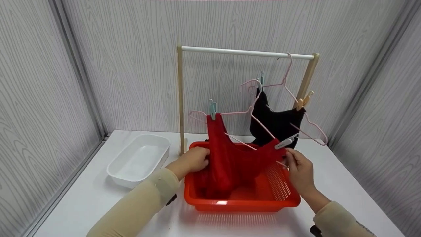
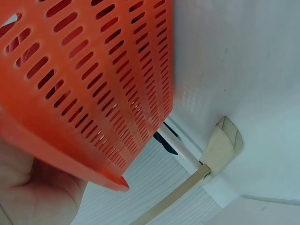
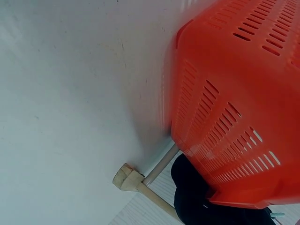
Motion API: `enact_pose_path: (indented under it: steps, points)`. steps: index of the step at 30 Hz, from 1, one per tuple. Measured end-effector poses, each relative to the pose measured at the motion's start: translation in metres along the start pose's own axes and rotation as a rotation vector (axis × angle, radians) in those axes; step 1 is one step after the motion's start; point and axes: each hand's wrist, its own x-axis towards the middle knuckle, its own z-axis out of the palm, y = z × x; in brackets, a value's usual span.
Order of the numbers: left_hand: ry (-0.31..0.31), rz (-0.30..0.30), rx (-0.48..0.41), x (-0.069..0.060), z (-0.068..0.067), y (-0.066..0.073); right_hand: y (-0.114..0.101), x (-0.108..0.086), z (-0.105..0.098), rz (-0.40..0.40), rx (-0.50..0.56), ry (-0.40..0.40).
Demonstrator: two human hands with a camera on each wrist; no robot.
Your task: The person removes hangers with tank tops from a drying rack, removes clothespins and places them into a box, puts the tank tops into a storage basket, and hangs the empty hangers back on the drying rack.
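Note:
A red tank top [image 1: 227,158] hangs on a pink hanger [image 1: 263,126] above the red basket [image 1: 243,204]. A light blue clothespin [image 1: 213,110] clips one strap to the hanger, and a white clothespin [image 1: 286,142] is on the other. Beside the white clothespin, my right hand [image 1: 301,171] pinches the red strap's edge, close to the hanger's lower end. My left hand [image 1: 194,159] reaches over the basket's left rim with curled fingers at the top's left side; the cloth partly hides its fingertips.
Behind stands a clothes rack with a white rail [image 1: 230,51]. A black garment [image 1: 279,121] hangs from it on another pink hanger [image 1: 287,70], with a blue and an orange clothespin [image 1: 304,100]. A white tray [image 1: 139,158] sits left on the white table [image 1: 79,204].

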Motion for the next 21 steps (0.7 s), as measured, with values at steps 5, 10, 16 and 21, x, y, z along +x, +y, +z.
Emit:
enact_pose_path:
  steps: [5, 10, 16, 21]
  points:
    - [0.099, 0.02, -0.033, -0.002, -0.009, 0.0, -0.001, 0.001, 0.0, 0.007, 0.003, 0.005]
    - [0.15, -0.011, -0.058, -0.004, -0.02, 0.003, -0.002, 0.001, -0.001, 0.008, 0.016, -0.004]
    - [0.238, -0.077, -0.087, -0.006, -0.033, 0.006, -0.004, 0.001, -0.002, 0.003, 0.026, -0.006]
    - [0.343, -0.088, -0.1, -0.006, -0.04, 0.007, -0.004, 0.001, -0.003, 0.005, 0.018, -0.013]
